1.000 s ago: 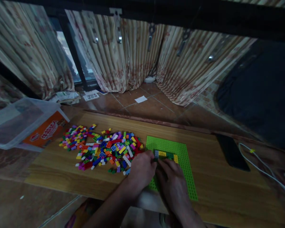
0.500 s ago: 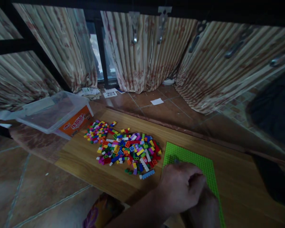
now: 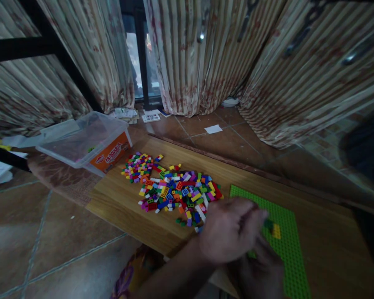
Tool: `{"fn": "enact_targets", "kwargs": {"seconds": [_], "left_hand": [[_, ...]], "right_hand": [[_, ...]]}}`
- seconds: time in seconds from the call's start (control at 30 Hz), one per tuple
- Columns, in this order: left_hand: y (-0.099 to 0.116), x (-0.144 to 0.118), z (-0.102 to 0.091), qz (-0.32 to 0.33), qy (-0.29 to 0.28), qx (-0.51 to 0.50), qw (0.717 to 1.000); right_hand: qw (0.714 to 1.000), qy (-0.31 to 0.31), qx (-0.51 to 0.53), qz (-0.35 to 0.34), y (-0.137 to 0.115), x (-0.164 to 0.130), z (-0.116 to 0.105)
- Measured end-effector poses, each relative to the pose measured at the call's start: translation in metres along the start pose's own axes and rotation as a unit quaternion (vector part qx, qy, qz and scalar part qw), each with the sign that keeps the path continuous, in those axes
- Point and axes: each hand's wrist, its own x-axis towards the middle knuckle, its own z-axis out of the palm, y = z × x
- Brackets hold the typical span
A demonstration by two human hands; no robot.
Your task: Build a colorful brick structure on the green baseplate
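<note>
Curling its blurred fingers, the left hand (image 3: 229, 230) covers part of the green baseplate (image 3: 291, 249) on the bench (image 3: 333, 245); the right hand (image 3: 263, 270) is close at five o'clock from it. Whether either pinches anything I cannot tell. Yellow and green bricks (image 3: 276, 231) sit on the baseplate at three o'clock, the loose brick pile (image 3: 183, 193) at ten.

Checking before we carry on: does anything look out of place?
A white sheet lies on the floor beyond the table, as if dropped. Nothing else stands out, though the left hand hides part of the green baseplate.
</note>
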Motion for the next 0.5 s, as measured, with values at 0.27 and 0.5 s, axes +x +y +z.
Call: {"fn": "enact_targets", "kwargs": {"seconds": [0.27,0.5], "left_hand": [[-0.039,0.028,-0.090,-0.146,0.269,0.071,0.949],[-0.041,0.018,-0.135,-0.178,-0.029,0.219,0.959]], "right_hand": [[1.000,-0.007,0.006,-0.016,-0.013,0.003,0.002],[0.998,0.061,-0.014,0.031,0.004,0.003,-0.016]]}}
